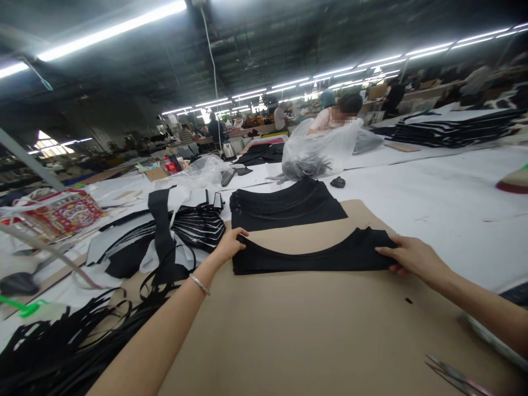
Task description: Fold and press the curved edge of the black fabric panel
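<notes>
A black cut fabric piece [309,262] with a curved upper edge is stretched between my two hands, just above or on the brown board [297,330]. My left hand [231,245] pinches its upper left corner, fingers closed. At the other end, my right hand [410,259] grips the right edge between thumb and fingers. Directly behind lies a stack of similar black fabric pieces [284,209], partly on the board. Whether the held piece is one layer or several, I cannot tell.
Black straps [82,335] heap at the lower left, beside layered black and white pieces [193,228]. Snips [451,377] lie at the lower right. A clear plastic bag [317,151] stands across the table near another person [330,115]. Stacked dark sheets [457,126] sit far right.
</notes>
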### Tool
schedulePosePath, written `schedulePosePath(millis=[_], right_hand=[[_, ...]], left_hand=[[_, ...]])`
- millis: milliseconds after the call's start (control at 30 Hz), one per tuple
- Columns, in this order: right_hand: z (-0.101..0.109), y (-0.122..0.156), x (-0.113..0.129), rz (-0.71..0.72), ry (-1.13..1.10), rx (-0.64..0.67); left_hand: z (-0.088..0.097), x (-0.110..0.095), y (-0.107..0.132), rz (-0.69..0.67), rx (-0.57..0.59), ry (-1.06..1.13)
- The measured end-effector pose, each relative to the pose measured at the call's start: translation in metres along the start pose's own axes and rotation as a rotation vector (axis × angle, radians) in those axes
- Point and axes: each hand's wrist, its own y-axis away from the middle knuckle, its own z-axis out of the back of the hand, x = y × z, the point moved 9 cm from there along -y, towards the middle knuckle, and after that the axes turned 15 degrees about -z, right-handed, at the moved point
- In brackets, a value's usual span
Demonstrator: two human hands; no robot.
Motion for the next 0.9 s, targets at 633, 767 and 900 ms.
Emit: schedulePosePath(millis=[633, 767, 900], right_hand=[[-0.077, 0.133, 0.04, 1.2, 0.516, -0.25], [-0.093, 0.131, 0.033, 1.178, 0.57, -0.221], [-0.089, 0.139, 0.037, 1.222, 0.55, -0.285]], left_hand=[[-0.078, -0.127, 0.094, -0.475, -0.016, -0.344], [-0.077, -0.118, 0.095, -0.417, -0.047, -0.357], [-0.075, -0.118, 0.095, -0.406, -0.065, -0.364]])
